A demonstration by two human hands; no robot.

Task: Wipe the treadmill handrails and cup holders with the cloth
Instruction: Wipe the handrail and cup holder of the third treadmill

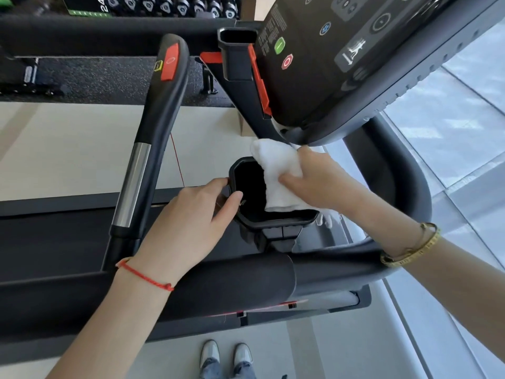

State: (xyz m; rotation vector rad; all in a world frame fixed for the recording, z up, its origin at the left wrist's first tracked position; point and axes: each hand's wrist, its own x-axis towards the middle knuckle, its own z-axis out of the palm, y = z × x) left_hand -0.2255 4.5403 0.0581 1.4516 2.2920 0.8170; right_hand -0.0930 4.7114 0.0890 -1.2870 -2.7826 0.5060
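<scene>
Right hand (314,181) grips the white cloth (276,176) bunched at the cup holder (273,218) rim, soft and light (it wads easily). Left hand (196,214) pinches the holder's near edge, steadying the rigid plastic.

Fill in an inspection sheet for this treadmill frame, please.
Surface: treadmill console, dark, above cup holders.
Job's things: white cloth over near cup holder rim; second cup holder and handrail untouched now.
Clutter: nothing seen.
Grippers: left hand grips holder's edge; right hand holds cloth.
Cables: thin red cord beside handrail.
Surroundings: dumbbell rack, pale floor.
</scene>
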